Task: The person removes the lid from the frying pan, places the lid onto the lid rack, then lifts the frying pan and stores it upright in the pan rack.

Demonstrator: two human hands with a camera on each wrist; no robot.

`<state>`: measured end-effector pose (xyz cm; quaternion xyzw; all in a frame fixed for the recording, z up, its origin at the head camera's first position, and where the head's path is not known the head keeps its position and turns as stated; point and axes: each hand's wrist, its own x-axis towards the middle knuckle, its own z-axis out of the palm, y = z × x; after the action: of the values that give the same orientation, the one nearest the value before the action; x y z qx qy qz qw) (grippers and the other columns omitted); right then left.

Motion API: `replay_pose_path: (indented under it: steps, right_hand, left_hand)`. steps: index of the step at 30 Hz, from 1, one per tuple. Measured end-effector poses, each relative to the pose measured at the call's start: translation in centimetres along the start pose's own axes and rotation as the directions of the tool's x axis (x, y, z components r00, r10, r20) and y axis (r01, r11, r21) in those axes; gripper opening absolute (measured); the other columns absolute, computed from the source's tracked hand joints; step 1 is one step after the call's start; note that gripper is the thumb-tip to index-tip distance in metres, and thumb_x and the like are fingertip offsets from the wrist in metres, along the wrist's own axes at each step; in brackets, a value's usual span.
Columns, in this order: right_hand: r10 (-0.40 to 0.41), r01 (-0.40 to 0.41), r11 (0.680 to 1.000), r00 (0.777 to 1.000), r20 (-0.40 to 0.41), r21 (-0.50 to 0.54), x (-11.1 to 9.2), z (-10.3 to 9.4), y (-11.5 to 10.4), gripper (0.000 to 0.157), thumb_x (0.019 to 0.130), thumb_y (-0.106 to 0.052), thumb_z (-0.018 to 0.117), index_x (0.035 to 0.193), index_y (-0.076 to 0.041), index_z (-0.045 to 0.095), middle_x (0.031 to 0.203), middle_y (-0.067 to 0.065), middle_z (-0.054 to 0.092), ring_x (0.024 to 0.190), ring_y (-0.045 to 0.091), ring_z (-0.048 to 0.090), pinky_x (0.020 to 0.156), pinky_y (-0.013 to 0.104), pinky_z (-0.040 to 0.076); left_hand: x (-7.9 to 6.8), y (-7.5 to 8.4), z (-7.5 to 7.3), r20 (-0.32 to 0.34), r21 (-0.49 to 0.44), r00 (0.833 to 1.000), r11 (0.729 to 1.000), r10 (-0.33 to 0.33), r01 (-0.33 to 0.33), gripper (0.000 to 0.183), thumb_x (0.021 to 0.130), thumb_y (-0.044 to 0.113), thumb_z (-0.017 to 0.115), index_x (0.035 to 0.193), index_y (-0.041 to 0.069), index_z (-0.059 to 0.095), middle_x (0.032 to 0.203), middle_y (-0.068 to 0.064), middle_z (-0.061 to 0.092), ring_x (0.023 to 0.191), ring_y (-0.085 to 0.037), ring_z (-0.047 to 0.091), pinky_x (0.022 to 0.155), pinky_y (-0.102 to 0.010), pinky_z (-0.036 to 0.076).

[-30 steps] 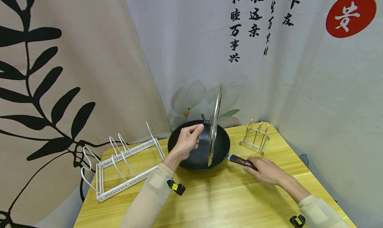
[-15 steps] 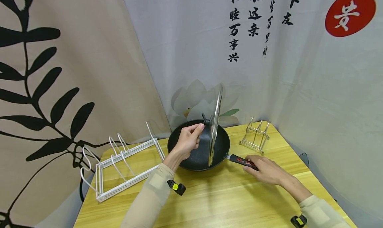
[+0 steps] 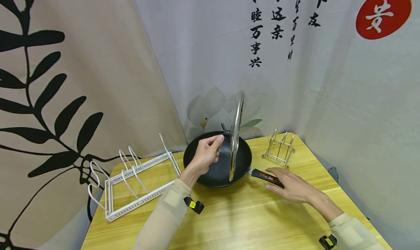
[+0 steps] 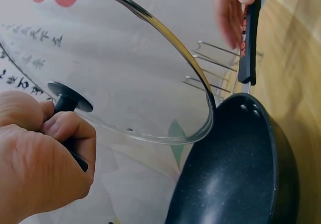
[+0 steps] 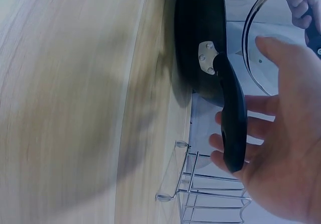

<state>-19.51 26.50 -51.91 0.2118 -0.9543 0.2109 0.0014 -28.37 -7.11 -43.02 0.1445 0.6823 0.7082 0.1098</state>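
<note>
My left hand (image 3: 205,153) grips the black knob (image 4: 69,101) of a clear glass lid (image 3: 235,144) with a metal rim. The lid stands nearly on edge over the black frying pan (image 3: 218,174), which sits on the table. At the pan's handle (image 3: 265,177), black with red lettering, is my right hand (image 3: 293,186). Its thumb (image 5: 276,50) is spread away from the handle (image 5: 233,113) in the right wrist view. The other fingers extend loosely behind the handle, partly hidden by it, without wrapping round it.
A white rack (image 3: 141,200) with upright loops stands left of the pan on the wooden table (image 3: 249,220). A small metal wire rack (image 3: 275,161) is at the back right. Printed curtains (image 3: 210,42) hang right behind the table.
My right hand has loosened from the pan handle, its fingers straightening and its thumb spreading. The left hand, lid and pan have stayed in place.
</note>
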Motion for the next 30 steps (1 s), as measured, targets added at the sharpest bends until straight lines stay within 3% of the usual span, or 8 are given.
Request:
replay_pose_path:
  steps: [7, 12, 18, 25, 30]
  right_hand:
    - [-0.056, 0.056, 0.998, 0.998, -0.032, 0.014, 0.0, -0.2, -0.2, 0.071, 0.099, -0.055, 0.063, 0.158, -0.022, 0.041, 0.161, 0.010, 0.047, 0.149, 0.039, 0.045, 0.116, 0.065, 0.039]
    - [-0.092, 0.093, 0.995, 0.994, -0.058, 0.027, 0.0, -0.4, -0.3, 0.073, 0.099, -0.057, 0.062, 0.160, -0.026, 0.037, 0.164, 0.008, 0.042, 0.153, 0.038, 0.039, 0.118, 0.066, 0.036]
    - [-0.089, 0.094, 0.994, 0.993, -0.080, 0.062, 0.0, -0.8, -0.1, 0.072, 0.101, -0.052, 0.061, 0.162, -0.033, 0.029, 0.169, 0.004, 0.033, 0.158, 0.039, 0.029, 0.119, 0.068, 0.032]
    - [-0.086, 0.095, 0.994, 0.986, -0.140, 0.054, 0.2, -1.4, 0.5, 0.073, 0.102, -0.046, 0.062, 0.164, -0.034, 0.025, 0.171, 0.005, 0.030, 0.159, 0.039, 0.024, 0.120, 0.069, 0.029]
    - [-0.069, 0.078, 0.996, 0.983, -0.171, 0.048, 0.4, -1.8, 1.1, 0.077, 0.101, -0.045, 0.064, 0.165, -0.032, 0.022, 0.172, 0.003, 0.028, 0.161, 0.038, 0.020, 0.122, 0.070, 0.025]
  left_hand:
    - [0.0, -0.1, -0.1, -0.004, -0.001, 1.000, 1.000, -0.008, 0.008, 0.036, 0.105, 0.047, 0.056, 0.111, 0.014, 0.069, 0.071, 0.006, 0.042, 0.048, -0.009, 0.026, 0.047, -0.023, 0.026]
    - [0.0, 0.0, 0.0, -0.002, -0.004, 1.000, 1.000, -0.001, 0.001, 0.036, 0.105, 0.046, 0.056, 0.108, 0.012, 0.068, 0.069, 0.005, 0.041, 0.048, -0.010, 0.025, 0.047, -0.024, 0.026]
    - [0.1, 0.2, 0.2, -0.014, -0.008, 1.000, 1.000, 0.001, -0.001, 0.034, 0.106, 0.045, 0.056, 0.117, 0.016, 0.070, 0.069, 0.005, 0.043, 0.047, -0.009, 0.025, 0.046, -0.024, 0.026]
    - [0.3, 0.1, 0.3, -0.007, -0.006, 1.000, 1.000, -0.003, 0.002, 0.037, 0.105, 0.047, 0.056, 0.102, 0.012, 0.066, 0.070, 0.004, 0.041, 0.049, -0.010, 0.027, 0.047, -0.024, 0.026]
    - [0.3, 0.1, 0.5, -0.011, -0.005, 1.000, 1.000, -0.008, 0.008, 0.037, 0.105, 0.048, 0.056, 0.103, 0.012, 0.066, 0.070, 0.005, 0.042, 0.050, -0.010, 0.028, 0.048, -0.024, 0.027]
